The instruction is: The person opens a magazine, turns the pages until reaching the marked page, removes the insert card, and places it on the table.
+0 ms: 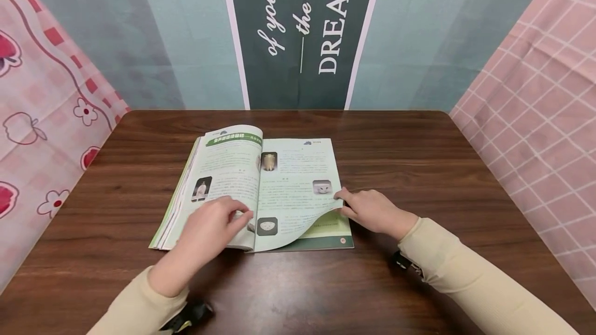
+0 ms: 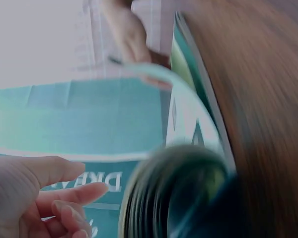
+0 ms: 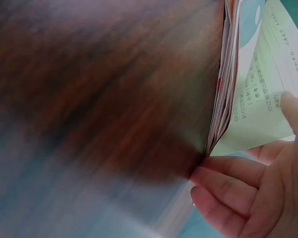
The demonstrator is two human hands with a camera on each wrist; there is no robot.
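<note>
An open magazine-like book (image 1: 298, 180) lies on the table, its pages carrying printed text and small pictures. My right hand (image 1: 374, 212) pinches the edge of the right-hand page (image 1: 291, 195), whose lower corner curls up and bares a green-bordered page (image 1: 332, 231) beneath. In the right wrist view, the thumb of this hand (image 3: 268, 183) is over the pale page (image 3: 260, 94) and the fingers are at the book's edge. Above the lower part of the left page (image 1: 219, 169), near the spine, my left hand (image 1: 211, 226) has loosely bent fingers; the left wrist view shows nothing held in that hand (image 2: 44, 198).
The dark wooden table (image 1: 419, 159) extends on both sides of the book. Behind it hangs a teal cloth (image 1: 186, 30) with a dark lettered band (image 1: 298, 81). Pink patterned cloths hang at the left (image 1: 42, 133) and right (image 1: 540, 66). Black straps are at both wrists.
</note>
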